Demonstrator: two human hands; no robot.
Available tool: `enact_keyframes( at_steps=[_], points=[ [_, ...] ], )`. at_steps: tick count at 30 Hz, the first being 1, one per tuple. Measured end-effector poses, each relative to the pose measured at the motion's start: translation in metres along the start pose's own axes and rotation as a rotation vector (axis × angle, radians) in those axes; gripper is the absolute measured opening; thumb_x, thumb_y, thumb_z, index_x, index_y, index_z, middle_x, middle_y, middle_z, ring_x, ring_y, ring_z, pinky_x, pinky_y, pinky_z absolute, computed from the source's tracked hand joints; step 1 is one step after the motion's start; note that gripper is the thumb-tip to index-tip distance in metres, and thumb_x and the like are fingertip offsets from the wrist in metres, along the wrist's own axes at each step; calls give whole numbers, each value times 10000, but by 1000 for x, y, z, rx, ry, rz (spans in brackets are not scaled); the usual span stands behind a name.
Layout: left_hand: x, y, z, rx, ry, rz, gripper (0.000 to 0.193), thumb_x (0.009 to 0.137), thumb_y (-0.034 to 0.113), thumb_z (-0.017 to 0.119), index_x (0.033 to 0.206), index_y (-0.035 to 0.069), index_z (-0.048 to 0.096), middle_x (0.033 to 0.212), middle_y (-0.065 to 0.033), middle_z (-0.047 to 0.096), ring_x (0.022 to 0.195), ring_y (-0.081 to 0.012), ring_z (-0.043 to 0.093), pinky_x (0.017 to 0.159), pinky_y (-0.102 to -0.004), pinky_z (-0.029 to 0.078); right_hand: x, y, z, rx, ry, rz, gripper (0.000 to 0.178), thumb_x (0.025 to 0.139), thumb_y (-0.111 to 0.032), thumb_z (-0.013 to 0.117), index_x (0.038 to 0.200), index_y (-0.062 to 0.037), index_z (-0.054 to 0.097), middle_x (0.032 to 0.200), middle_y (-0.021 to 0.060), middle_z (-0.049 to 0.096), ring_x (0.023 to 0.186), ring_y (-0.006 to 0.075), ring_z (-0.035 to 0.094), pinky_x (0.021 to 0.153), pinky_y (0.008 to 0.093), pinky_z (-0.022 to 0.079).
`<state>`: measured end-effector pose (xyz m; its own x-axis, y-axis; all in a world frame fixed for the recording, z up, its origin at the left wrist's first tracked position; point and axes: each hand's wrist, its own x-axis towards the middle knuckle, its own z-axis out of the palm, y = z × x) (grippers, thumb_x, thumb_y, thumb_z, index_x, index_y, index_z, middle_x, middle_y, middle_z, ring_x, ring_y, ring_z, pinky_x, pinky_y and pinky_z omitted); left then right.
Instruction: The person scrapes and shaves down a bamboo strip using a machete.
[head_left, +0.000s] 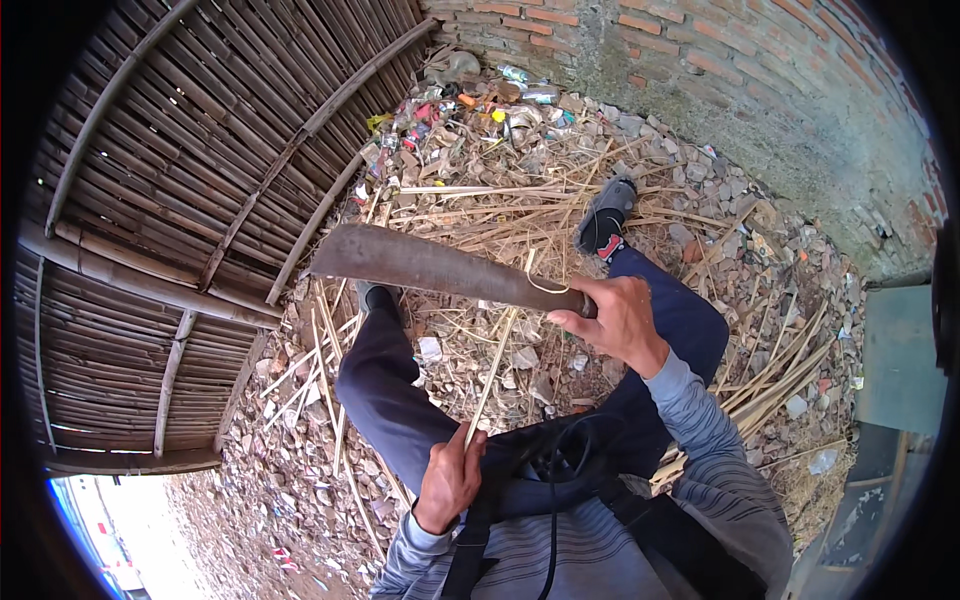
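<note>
Bamboo strip [490,385] and machete [420,268] in hand

The left hand [450,485] clenches its fingers around the strip; farther out, the right hand [622,318] grips the machete — tip leftward. Beyond: loose strips [505,213] on rubble [270,490], then a brick wall [700,90].

Right hand [625,318] grips machete [430,270], blade pointing left. Left hand [450,484], lower, pinches pale strip [492,382] slanting up toward blade; contact unclear. More strips [785,365] strewn over rubble [530,385]. Litter [430,122] at far end, between slatted wall [200,120], left, and brick wall [740,120], right.
</note>
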<state>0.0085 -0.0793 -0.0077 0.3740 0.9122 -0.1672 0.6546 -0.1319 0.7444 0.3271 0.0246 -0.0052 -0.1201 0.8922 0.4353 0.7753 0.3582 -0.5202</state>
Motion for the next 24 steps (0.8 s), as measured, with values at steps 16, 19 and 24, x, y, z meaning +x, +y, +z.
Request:
enact_keyframes(
  at_steps=[16,19,24],
  points=[
    [7,6,-10,-166,-49,-32,269,1112,183,525,938,-8,599,665,-161,577,612,-373,595,610,-456,455,3,11,7,-9,-18,4,693,914,-739,653,913,-60,789,530,66,614,458,263,640,460,410,486],
    [9,6,-15,-284,-166,-92,344,1131,224,501,894,-11,586,642,-139,544,571,-308,542,596,-430,437,-6,-4,17,130,-54,28,703,901,-763,637,884,-72,766,563,66,605,473,273,615,489,407,450],
    [8,6,-17,-371,-267,-142,380,1139,247,489,877,-13,578,631,-101,525,567,-236,509,585,-405,426,-7,-7,15,78,12,-103,701,887,-766,653,857,-72,752,574,63,625,491,278,636,491,396,456]
  ],
)
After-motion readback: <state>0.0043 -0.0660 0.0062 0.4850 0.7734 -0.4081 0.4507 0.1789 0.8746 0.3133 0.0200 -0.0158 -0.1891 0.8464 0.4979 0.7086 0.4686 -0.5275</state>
